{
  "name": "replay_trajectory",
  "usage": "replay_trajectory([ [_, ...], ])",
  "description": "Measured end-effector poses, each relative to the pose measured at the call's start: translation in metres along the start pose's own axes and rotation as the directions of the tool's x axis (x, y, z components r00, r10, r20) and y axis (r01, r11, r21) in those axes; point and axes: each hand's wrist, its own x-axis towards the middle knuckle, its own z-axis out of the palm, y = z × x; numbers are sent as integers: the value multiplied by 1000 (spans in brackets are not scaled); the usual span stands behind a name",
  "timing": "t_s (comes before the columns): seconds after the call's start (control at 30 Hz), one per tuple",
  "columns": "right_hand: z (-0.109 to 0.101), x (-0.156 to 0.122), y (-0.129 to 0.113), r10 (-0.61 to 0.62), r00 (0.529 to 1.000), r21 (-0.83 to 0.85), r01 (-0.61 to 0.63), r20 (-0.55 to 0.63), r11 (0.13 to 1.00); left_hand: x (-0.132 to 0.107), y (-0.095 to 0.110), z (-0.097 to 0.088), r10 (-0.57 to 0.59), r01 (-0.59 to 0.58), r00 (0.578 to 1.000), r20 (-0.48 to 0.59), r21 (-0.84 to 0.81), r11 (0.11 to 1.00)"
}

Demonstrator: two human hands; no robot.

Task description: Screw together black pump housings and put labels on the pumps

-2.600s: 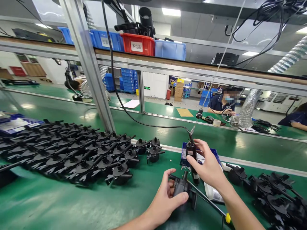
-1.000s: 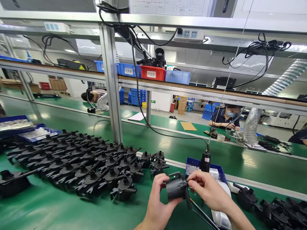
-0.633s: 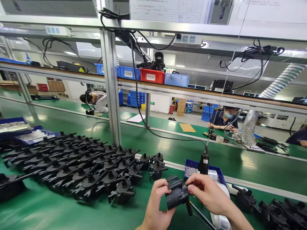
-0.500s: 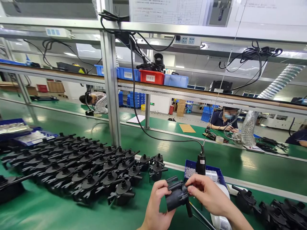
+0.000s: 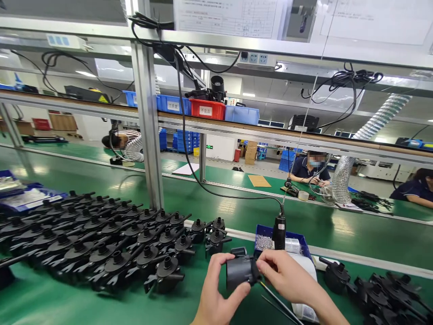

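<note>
My left hand (image 5: 218, 289) is wrapped round a black cylindrical plastic housing (image 5: 238, 273), which lies on its side in the air above the green bench. Thumb and fingers of my right hand (image 5: 282, 273) are pinched on the housing's right end; any small piece between them is hidden. Just behind the hands stands a black electric screwdriver (image 5: 279, 232) on a cable, by a blue tray (image 5: 301, 237) of small metal screws. A white roll or container (image 5: 306, 266) is partly covered by my right hand. Thin rods (image 5: 279, 301) extend below my right wrist.
Rows of similar black housings (image 5: 117, 262) cover the bench to the left, and more black parts (image 5: 375, 291) lie at the right. A metal post (image 5: 147, 126) rises behind them. Blue and red bins (image 5: 208, 109) sit on the shelf. Co-workers (image 5: 309, 169) sit across the bench.
My left hand has turned the housing and spread its thumb along the underside. The right hand stays at its end, and the whole view has shifted slightly.
</note>
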Motion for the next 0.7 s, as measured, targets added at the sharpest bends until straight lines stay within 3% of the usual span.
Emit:
replay_trajectory([
  [0.07,2,-3,-4,-6,1000,-108,5,-11,994,1,12,3,-240,245,969,52,-179,953],
  [0.13,3,-9,-9,-14,1000,-210,15,6,978,1,21,8,-390,405,914,115,-335,851],
  [0.27,-7,-29,-26,-32,999,-333,45,42,942,-1,27,16,-558,602,788,259,-514,611],
  [0.4,-21,-67,-28,55,991,-220,-82,-126,972,-8,20,20,-623,701,692,365,-543,462],
  [0.5,-15,-111,9,236,941,-216,-290,-244,932,-14,16,20,-649,740,653,392,-513,435],
  [0.6,6,-167,73,417,836,-271,-520,-356,810,-18,13,21,-677,770,620,395,-469,432],
  [0.7,27,-218,135,519,794,-330,-606,-318,724,-20,12,24,-702,797,588,402,-434,419],
])
